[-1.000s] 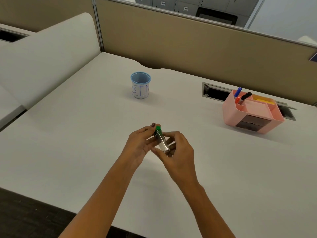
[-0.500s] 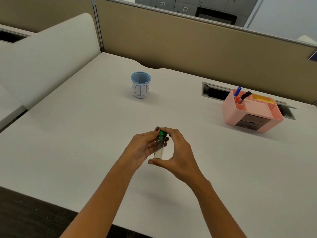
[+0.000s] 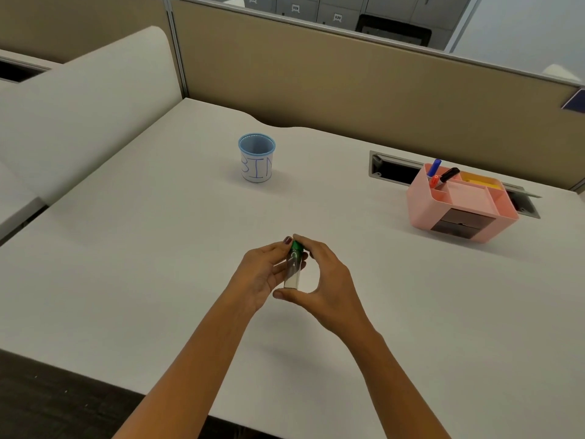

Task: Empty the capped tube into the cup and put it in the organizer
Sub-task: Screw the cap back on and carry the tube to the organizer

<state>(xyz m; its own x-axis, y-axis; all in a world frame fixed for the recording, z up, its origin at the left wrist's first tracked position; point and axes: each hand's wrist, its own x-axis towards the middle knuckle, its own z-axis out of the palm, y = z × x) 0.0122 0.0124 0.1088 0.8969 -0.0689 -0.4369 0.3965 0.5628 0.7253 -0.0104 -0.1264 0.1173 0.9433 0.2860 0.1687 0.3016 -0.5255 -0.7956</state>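
Note:
A small clear tube point(image 3: 293, 270) with a green cap stands nearly upright above the white desk point(image 3: 158, 248), white contents in its lower part. My left hand point(image 3: 264, 274) grips the tube's body from the left. My right hand point(image 3: 326, 280) curls over it, fingertips on the green cap and thumb under the base. The blue-rimmed paper cup point(image 3: 256, 160) marked "BIN" stands far ahead, slightly left. The pink organizer point(image 3: 456, 204) sits at the right rear, holding markers in its back-left compartment.
A tan partition wall point(image 3: 348, 83) runs along the desk's far edge, with a cable slot point(image 3: 389, 167) behind the organizer. A white divider point(image 3: 79, 112) borders the left side. The desk's front edge is close below my forearms.
The tube went from tilted to nearly upright. My right hand shifted from holding its lower end to arching over it, fingertips now on the cap. Both hands stayed in the same spot.

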